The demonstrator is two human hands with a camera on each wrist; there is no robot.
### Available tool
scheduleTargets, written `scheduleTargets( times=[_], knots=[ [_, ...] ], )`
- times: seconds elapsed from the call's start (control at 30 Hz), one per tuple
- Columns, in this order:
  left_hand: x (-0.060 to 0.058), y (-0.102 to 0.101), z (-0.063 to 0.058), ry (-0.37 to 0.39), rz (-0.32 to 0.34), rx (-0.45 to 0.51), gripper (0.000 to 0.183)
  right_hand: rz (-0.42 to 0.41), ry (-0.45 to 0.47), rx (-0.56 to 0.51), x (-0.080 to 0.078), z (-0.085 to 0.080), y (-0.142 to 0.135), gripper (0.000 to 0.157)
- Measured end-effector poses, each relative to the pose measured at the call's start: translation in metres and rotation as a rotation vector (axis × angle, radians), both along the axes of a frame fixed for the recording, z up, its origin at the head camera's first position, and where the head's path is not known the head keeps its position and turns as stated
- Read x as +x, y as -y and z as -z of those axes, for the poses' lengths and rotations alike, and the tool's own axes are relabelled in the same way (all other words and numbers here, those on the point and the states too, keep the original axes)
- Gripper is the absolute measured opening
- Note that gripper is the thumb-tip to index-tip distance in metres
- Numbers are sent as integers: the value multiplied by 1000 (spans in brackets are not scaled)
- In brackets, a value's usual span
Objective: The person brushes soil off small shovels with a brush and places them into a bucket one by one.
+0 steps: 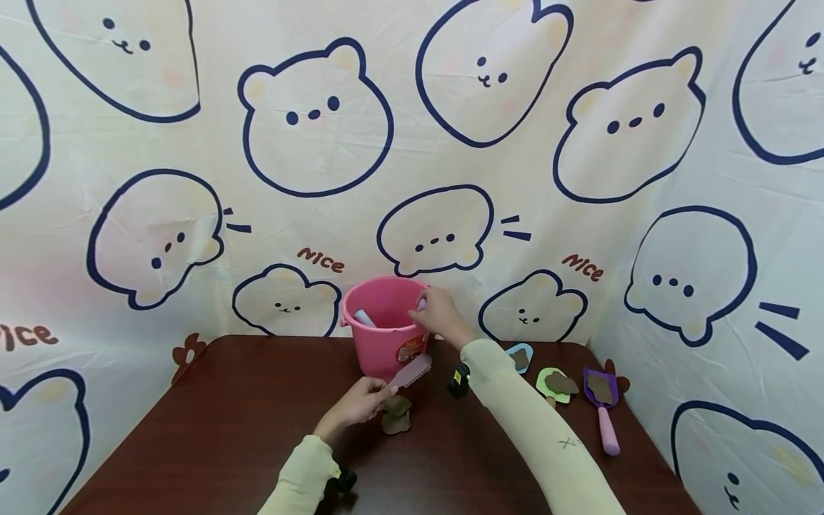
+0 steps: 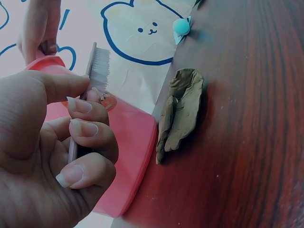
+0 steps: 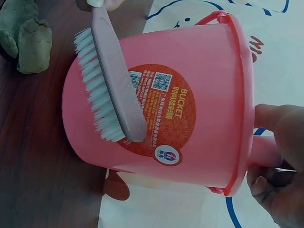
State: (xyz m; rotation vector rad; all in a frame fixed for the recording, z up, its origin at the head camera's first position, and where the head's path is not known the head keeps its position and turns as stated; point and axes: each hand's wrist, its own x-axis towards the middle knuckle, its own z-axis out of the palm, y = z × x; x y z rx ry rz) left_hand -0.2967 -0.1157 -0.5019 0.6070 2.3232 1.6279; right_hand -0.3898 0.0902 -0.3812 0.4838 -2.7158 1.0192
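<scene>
My left hand (image 1: 357, 403) grips a mauve brush (image 1: 410, 372) with white bristles, its head in front of the pink bucket (image 3: 209, 85). The thumb and curled fingers close round its thin handle in the left wrist view. At the bucket's rim, my right hand (image 1: 443, 315) pinches a light pink handle (image 3: 267, 152); its far end is hidden. Inside the bucket leans a pale bluish-white piece (image 1: 364, 317). Crumpled brown clay-like pieces (image 2: 183, 111) lie on the table just below the brush.
To the right on the dark wooden table (image 1: 257, 429) stand a purple shovel (image 1: 607, 429) with a pink handle, a green tool (image 1: 544, 386) and a blue one (image 1: 526, 350), each bearing a brown piece. A printed bear cloth (image 1: 309, 157) rises behind and beside the table.
</scene>
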Motion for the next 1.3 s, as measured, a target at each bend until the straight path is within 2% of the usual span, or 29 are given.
scheduleTargets(
  times=[0.43, 0.6, 1.0, 1.13, 1.3],
  knots=[
    [-2, 2, 2, -8, -4, 1, 38, 26, 48, -68, -2, -3, -7, 25],
    [-2, 2, 2, -3, -6, -1, 38, 59, 25, -63, -6, -2, -9, 29],
    [-3, 1, 2, -10, -6, 4, 37, 72, -12, -67, -9, -7, -23, 47],
    [-4, 1, 3, -9, 0, 3, 39, 80, -42, -55, -11, -7, -32, 46],
    [-5, 1, 4, -16, 16, 1, 41, 115, -34, -48, -12, 1, -48, 48]
  ],
)
